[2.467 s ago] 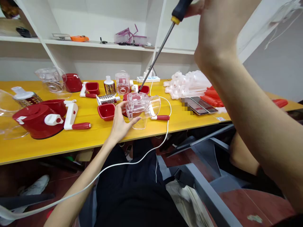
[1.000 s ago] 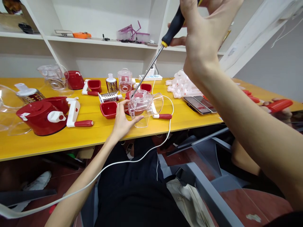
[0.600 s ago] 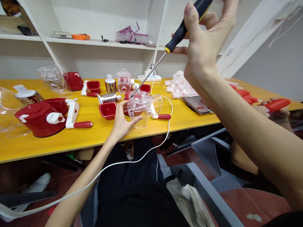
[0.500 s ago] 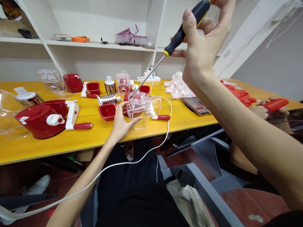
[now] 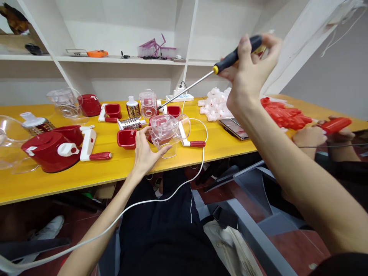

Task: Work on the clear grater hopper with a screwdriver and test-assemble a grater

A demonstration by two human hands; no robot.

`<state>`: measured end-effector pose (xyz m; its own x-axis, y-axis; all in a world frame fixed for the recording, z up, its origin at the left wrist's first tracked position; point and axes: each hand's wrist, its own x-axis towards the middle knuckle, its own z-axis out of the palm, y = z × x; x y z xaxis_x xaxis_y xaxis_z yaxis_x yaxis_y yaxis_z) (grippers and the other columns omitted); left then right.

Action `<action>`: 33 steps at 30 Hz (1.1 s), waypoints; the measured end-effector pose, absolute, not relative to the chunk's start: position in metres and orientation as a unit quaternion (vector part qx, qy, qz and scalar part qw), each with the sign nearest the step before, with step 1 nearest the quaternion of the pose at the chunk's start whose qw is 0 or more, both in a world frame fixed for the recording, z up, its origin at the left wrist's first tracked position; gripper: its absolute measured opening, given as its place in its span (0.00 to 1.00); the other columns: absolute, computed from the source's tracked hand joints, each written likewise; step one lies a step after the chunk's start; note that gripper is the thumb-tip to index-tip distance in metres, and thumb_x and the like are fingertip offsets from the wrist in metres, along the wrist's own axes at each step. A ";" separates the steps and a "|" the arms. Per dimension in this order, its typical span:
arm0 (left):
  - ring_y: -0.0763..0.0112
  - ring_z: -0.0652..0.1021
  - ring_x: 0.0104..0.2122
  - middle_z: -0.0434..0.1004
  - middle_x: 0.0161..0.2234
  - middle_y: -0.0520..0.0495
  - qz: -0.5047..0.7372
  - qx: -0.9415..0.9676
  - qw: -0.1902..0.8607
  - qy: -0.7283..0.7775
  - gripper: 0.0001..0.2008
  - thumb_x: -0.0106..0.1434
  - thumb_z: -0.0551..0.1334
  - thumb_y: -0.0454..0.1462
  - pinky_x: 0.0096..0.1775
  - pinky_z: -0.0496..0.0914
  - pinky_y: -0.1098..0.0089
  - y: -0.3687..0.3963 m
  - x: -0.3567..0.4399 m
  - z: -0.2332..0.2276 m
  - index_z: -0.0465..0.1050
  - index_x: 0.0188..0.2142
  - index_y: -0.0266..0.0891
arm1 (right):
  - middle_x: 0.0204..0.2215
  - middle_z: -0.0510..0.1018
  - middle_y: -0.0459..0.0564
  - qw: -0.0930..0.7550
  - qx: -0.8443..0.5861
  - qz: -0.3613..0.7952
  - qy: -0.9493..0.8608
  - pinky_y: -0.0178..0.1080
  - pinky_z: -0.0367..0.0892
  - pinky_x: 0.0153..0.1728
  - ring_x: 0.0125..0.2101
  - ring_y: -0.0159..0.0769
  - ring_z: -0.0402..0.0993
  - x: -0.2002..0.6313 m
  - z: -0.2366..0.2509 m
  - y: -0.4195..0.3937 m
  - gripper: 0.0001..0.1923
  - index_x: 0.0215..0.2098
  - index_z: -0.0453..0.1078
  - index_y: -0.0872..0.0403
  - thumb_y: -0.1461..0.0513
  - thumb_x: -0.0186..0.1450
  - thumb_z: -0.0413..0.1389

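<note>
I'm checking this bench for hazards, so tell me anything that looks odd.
The white cable runs over the front edge of the yellow table and across the person's lap, where it might snag.

A workshop, it seems — screwdriver [image 5: 216, 69] out, red parts [image 5: 284, 115] heaped on a yellow bench [image 5: 92, 172].

From here I count one screwdriver [image 5: 215, 69] toward one o'clock, four clear hoppers [image 5: 163, 126] between nine and ten, three drums [image 5: 133, 110] likewise, four red cups [image 5: 126, 140] between nine and eleven, one power strip [image 5: 185, 98] at twelve, and two co-worker's hands [image 5: 309, 137] at three.
</note>
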<state>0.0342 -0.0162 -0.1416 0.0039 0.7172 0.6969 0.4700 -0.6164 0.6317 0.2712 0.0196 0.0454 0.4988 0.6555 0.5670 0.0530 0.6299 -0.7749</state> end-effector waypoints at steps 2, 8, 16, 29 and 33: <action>0.50 0.71 0.59 0.67 0.59 0.35 0.556 0.716 0.125 0.403 0.42 0.56 0.68 0.60 0.60 0.67 0.46 -0.019 0.035 -0.140 0.58 0.62 0.43 | 0.51 0.64 0.45 0.778 -0.404 0.236 -0.418 0.29 0.75 0.39 0.41 0.09 0.64 0.280 0.030 0.039 0.34 0.56 0.44 0.48 0.41 0.60 0.48; 0.55 0.75 0.55 0.71 0.56 0.40 0.550 0.710 0.122 0.423 0.39 0.56 0.70 0.57 0.57 0.70 0.51 -0.029 0.040 -0.135 0.59 0.61 0.46 | 0.43 0.69 0.51 0.752 -0.396 0.351 -0.393 0.29 0.77 0.51 0.46 0.10 0.66 0.277 -0.003 0.082 0.37 0.58 0.51 0.61 0.41 0.64 0.44; 0.54 0.74 0.50 0.69 0.52 0.40 0.542 0.688 0.040 0.481 0.44 0.52 0.71 0.60 0.51 0.74 0.51 -0.059 0.039 -0.125 0.60 0.61 0.45 | 0.42 0.71 0.43 0.739 -0.366 0.392 -0.408 0.33 0.77 0.40 0.40 0.14 0.73 0.258 -0.028 0.081 0.42 0.46 0.54 0.55 0.34 0.50 0.55; 0.49 0.72 0.57 0.70 0.56 0.43 0.484 0.754 0.122 0.427 0.44 0.49 0.74 0.59 0.60 0.70 0.44 -0.021 0.030 -0.077 0.66 0.62 0.51 | 0.43 0.72 0.44 0.709 -0.332 0.497 -0.375 0.16 0.72 0.35 0.36 0.06 0.69 0.267 -0.035 0.129 0.27 0.46 0.55 0.56 0.45 0.60 0.50; 0.45 0.70 0.56 0.67 0.55 0.39 0.490 0.717 0.032 0.495 0.50 0.47 0.70 0.66 0.58 0.68 0.42 -0.033 0.032 -0.079 0.63 0.64 0.50 | 0.45 0.72 0.44 0.704 -0.341 0.506 -0.364 0.16 0.69 0.31 0.36 0.08 0.70 0.265 -0.044 0.113 0.30 0.46 0.57 0.57 0.44 0.57 0.53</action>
